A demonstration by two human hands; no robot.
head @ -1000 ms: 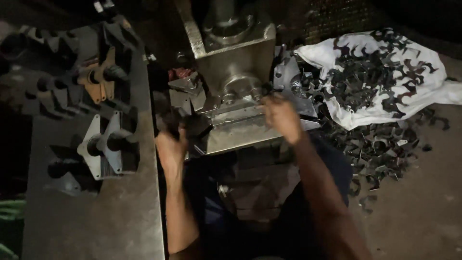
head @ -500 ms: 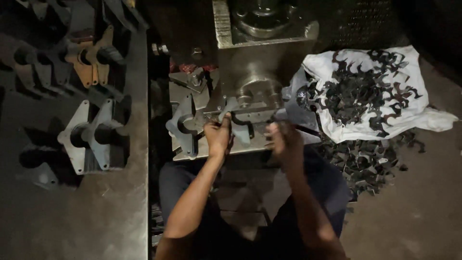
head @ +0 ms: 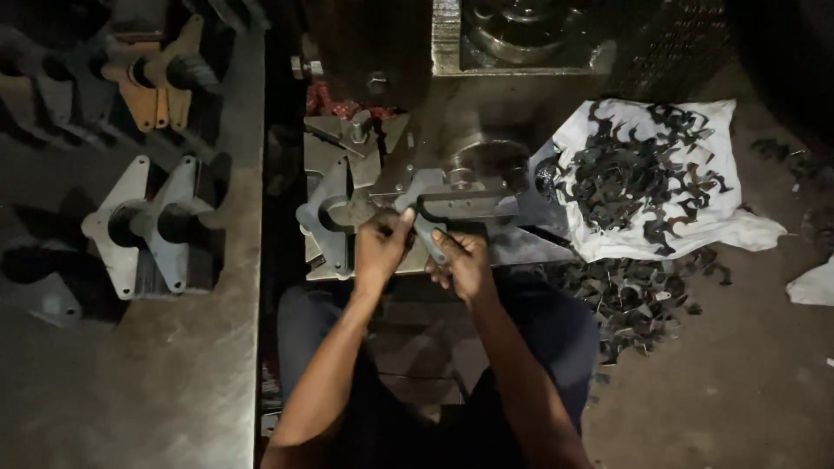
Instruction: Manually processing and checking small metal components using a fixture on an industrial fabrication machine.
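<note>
Both hands have drawn closer together since half a second ago and now meet at the front of the press bed, while the head camera has tilted so the sack sits further right. Left hand (head: 380, 247) is curled, thumb up, fingertips pinched on a small dark metal piece that I cannot make out clearly. Right hand (head: 465, 263) is closed round the near end of a flat grey steel blank (head: 426, 227), which lies tilted across the die plate (head: 347, 200), just before the round die opening (head: 491, 165).

Beyond the plate rises the press body (head: 521, 35). To the right a white sack (head: 721, 221) holds a heap of dark stamped pieces (head: 638, 178), with more spilled on the floor (head: 638, 300). On the left a steel table (head: 182, 365) carries flanged bracket castings (head: 143, 221).

Judging from this, the fingers lie close beneath the tooling; if the ram came down while they rest there, they would be crushed. A blank seated askew could jam or kick out, and sharp stamped edges could cut bare skin.
</note>
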